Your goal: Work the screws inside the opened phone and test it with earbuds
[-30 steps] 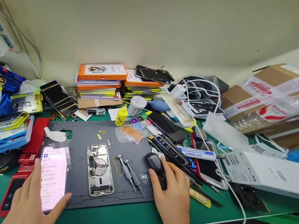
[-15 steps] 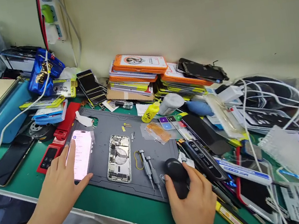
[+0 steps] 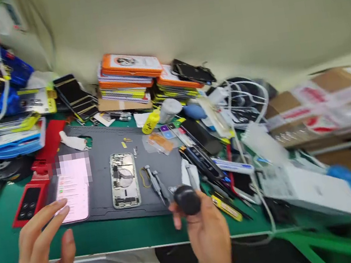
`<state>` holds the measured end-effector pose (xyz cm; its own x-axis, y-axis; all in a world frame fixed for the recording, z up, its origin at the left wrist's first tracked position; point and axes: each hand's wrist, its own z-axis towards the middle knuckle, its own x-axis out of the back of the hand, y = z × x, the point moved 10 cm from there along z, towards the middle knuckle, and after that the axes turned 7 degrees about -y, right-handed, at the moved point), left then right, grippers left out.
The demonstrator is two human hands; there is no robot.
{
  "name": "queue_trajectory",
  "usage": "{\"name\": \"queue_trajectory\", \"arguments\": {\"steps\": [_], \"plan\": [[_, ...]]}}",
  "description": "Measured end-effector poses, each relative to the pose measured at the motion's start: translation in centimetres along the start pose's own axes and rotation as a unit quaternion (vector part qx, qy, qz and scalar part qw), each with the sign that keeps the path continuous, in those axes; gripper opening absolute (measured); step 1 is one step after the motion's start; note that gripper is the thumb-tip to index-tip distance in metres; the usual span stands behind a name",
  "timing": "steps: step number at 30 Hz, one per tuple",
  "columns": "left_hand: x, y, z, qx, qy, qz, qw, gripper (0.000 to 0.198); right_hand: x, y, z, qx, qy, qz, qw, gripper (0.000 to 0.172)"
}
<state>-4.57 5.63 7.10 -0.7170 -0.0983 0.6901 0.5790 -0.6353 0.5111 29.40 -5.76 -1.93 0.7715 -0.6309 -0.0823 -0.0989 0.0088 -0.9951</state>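
Lifted off the mat (image 3: 101,170) since 0.5 s ago, the black rounded tool (image 3: 187,200) sits wrapped in my right hand (image 3: 209,232) over its near edge; left hand (image 3: 40,259) hovers spread, empty, by the lit phone (image 3: 73,201). I'd hold it steady.

Lit phone (image 3: 72,194) on the left edge of the work mat (image 3: 101,147), opened phone (image 3: 124,186) just right of it, two screwdrivers (image 3: 156,188) further right, rounded tool (image 3: 187,200) in the right hand (image 3: 208,233) at the mat's near right corner, left hand (image 3: 42,255) before the lit phone, stacked boxes (image 3: 129,79) behind the mat.
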Motion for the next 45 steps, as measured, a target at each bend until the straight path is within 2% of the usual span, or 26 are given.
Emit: {"name": "queue_trajectory", "arguments": {"steps": [2,5,8,10,11,13,14,16,17,19,21,24,26,28,32,36,42,45], "plan": [[-0.4,-0.1,0.2,-0.015,0.006,-0.026,1.000,0.067,-2.4,-0.1,0.0,-0.023,-0.045,0.022,0.998,0.057],[-1.8,-0.1,0.8,-0.005,-0.029,-0.103,0.994,0.048,-6.6,-0.3,-0.4,-0.049,-0.153,0.107,0.981,0.056],[-4.1,-0.4,1.3,0.069,-0.111,-0.207,0.969,0.032,-9.5,-0.5,-1.6,-0.071,-0.211,0.140,0.965,0.054],[-5.5,-0.5,1.2,0.127,-0.167,-0.285,0.935,0.035,-11.1,-0.9,-2.5,-0.064,-0.236,0.128,0.961,0.052],[-6.2,-0.3,1.0,0.149,-0.195,-0.322,0.914,0.039,-11.6,-1.4,-2.8,-0.038,-0.243,0.094,0.965,0.049],[-7.2,-0.1,0.1,0.189,-0.243,-0.381,0.872,0.051,-12.5,-3.3,-3.6,0.077,-0.239,-0.033,0.967,0.042],[-7.5,0.0,-0.4,0.211,-0.261,-0.409,0.848,0.059,-13.1,-4.6,-4.3,0.157,-0.229,-0.113,0.954,0.042],[-7.8,-0.2,-1.9,0.257,-0.279,-0.466,0.799,0.072,-14.6,-6.8,-6.2,0.308,-0.206,-0.241,0.897,0.047],[-7.8,-0.3,-2.7,0.277,-0.279,-0.492,0.777,0.073,-15.5,-7.3,-7.1,0.360,-0.201,-0.274,0.869,0.048],[-7.4,-1.0,-4.0,0.304,-0.261,-0.525,0.751,0.066,-16.9,-7.6,-8.1,0.411,-0.202,-0.299,0.837,0.044],[-6.4,-2.0,-4.7,0.312,-0.224,-0.528,0.757,0.054,-18.1,-7.4,-8.4,0.425,-0.218,-0.300,0.826,0.042],[-3.5,-4.0,-4.1,0.282,-0.102,-0.542,0.785,0.041,-19.3,-6.8,-8.3,0.429,-0.250,-0.299,0.815,0.051],[-1.1,-5.6,-3.2,0.250,-0.010,-0.563,0.787,0.034,-19.5,-6.2,-8.0,0.423,-0.264,-0.308,0.810,0.049],[0.6,-7.0,-2.3,0.232,0.043,-0.575,0.783,0.031,-19.8,-5.5,-7.8,0.418,-0.277,-0.332,0.799,0.044],[1.8,-9.5,-1.4,0.249,0.066,-0.549,0.795,0.041,-20.6,-4.3,-8.1,0.438,-0.305,-0.404,0.743,0.043],[1.4,-10.2,-1.1,0.238,0.068,-0.537,0.807,0.044,-21.3,-3.6,-8.3,0.443,-0.330,-0.443,0.706,0.038],[0.4,-10.6,-1.1,0.229,0.083,-0.552,0.797,0.043,-21.9,-2.9,-8.1,0.425,-0.359,-0.444,0.702,0.039],[0.4,-10.6,-1.2,0.227,0.081,-0.558,0.794,0.041,-21.6,-3.0,-7.4,0.402,-0.318,-0.459,0.726,0.041]]}}
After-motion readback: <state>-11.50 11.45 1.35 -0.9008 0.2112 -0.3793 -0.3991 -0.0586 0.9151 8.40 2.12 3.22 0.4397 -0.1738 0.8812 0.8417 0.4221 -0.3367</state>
